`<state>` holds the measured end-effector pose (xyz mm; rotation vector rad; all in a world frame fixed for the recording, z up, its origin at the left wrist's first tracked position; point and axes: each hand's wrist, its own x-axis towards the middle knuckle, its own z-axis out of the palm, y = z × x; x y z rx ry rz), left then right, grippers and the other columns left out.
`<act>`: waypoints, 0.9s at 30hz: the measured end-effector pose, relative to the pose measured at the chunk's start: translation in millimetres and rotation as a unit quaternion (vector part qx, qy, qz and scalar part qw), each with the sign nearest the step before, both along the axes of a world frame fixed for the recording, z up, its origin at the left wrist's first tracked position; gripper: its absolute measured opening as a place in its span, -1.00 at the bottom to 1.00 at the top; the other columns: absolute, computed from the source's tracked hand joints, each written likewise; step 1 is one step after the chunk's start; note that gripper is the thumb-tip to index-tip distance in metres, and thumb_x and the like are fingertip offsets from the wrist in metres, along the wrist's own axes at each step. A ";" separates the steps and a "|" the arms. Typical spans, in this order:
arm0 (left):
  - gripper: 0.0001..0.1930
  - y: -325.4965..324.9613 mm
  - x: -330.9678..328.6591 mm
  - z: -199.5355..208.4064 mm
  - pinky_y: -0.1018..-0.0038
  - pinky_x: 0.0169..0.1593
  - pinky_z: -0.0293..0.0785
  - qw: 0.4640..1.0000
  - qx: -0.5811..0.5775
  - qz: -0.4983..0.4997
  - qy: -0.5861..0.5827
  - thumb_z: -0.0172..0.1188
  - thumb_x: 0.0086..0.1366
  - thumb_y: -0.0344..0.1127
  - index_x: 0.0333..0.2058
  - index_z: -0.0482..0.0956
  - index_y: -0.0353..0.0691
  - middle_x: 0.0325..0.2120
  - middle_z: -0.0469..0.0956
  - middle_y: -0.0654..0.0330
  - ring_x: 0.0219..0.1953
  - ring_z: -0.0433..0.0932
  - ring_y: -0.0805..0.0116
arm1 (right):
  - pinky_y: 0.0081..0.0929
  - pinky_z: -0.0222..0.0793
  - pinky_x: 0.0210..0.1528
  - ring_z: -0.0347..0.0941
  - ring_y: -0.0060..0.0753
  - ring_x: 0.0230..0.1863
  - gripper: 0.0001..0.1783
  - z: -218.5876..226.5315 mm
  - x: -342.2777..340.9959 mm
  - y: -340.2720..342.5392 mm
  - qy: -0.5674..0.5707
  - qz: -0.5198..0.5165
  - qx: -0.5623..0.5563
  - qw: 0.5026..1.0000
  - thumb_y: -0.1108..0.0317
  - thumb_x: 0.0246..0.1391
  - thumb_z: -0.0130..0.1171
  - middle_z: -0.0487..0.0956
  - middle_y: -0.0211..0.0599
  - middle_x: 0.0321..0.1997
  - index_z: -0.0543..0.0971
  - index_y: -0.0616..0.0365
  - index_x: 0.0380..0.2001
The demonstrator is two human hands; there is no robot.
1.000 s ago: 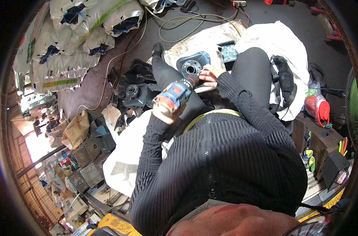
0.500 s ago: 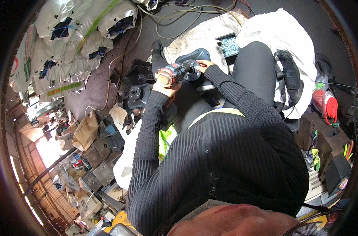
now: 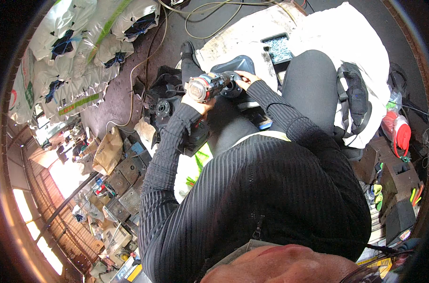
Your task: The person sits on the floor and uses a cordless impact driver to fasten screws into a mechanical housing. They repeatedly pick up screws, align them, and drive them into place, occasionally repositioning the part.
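A cordless drill [image 3: 201,88] in red, grey and black is gripped by my left hand [image 3: 202,106], its nose pointing right. The drill's tip meets a dark round flanged part [image 3: 233,87], which the fingers of my right hand [image 3: 246,79] pinch at its right edge. Just beyond that part lies a dark plastic piece with a wide rounded plate [image 3: 242,63]. A black tray of small bluish-silver screws [image 3: 279,49] sits farther right, beyond my right hand. Left of my left forearm rests another black part with a round flange [image 3: 164,109].
White sacks [image 3: 73,52] are stacked at the far left. A hose [image 3: 191,28] winds over the floor beyond my foot. To the right are a white cloth-like sack [image 3: 349,33], a black strap [image 3: 353,92] and a red-lidded container [image 3: 401,137]. Metal blocks [image 3: 120,181] crowd the lower left.
My view has shifted slightly. The drill has tilted a little, with its back end more toward me. Both hands keep their hold at the round flanged part.
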<state>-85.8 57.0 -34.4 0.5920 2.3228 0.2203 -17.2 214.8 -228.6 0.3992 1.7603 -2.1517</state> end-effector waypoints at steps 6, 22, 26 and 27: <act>-0.47 -32.4 0.6 -38.2 0.26 0.17 0.07 0.998 -0.025 -0.036 -0.034 0.10 0.00 -0.06 -0.01 0.34 -0.05 -0.02 0.30 -0.01 0.08 0.21 0.05 | -0.57 0.34 -0.20 0.46 -0.49 -0.27 -0.51 13.1 -0.8 7.8 -0.031 0.040 -0.009 0.999 0.33 -0.03 0.04 0.55 -0.24 -0.23 0.34 0.01 0.04; -0.35 -15.8 14.8 -26.8 0.41 0.15 0.09 0.987 0.141 0.077 0.000 0.23 -0.14 -0.27 0.02 0.25 -0.08 -0.05 0.33 0.20 0.02 0.27 0.25 | -0.60 0.31 -0.16 0.38 -0.54 -0.28 -0.55 -5.9 -3.2 13.1 0.029 0.044 0.089 0.995 0.24 -0.07 0.08 0.52 -0.33 -0.25 0.41 -0.03 -0.02; -0.33 -81.2 72.3 -48.4 0.39 0.15 0.14 0.989 0.006 -0.002 0.147 0.19 -0.11 -0.27 0.07 0.21 0.00 -0.06 0.37 0.15 0.02 0.31 0.20 | -0.74 0.23 -0.44 0.27 -0.70 -0.52 -0.53 -7.1 -6.4 -6.1 0.065 0.042 0.112 0.991 0.27 -0.07 0.15 0.43 -0.53 -0.54 0.40 0.06 -0.02; -0.32 -83.3 95.3 -41.7 0.38 0.15 0.14 0.992 0.033 0.037 0.118 0.19 -0.11 -0.27 0.08 0.20 0.00 -0.05 0.36 0.14 0.03 0.30 0.20 | -0.68 0.32 -0.34 0.37 -0.64 -0.42 -0.52 -5.0 -6.3 -3.8 0.069 0.019 0.035 0.997 0.25 -0.08 0.17 0.52 -0.42 -0.38 0.40 0.09 -0.03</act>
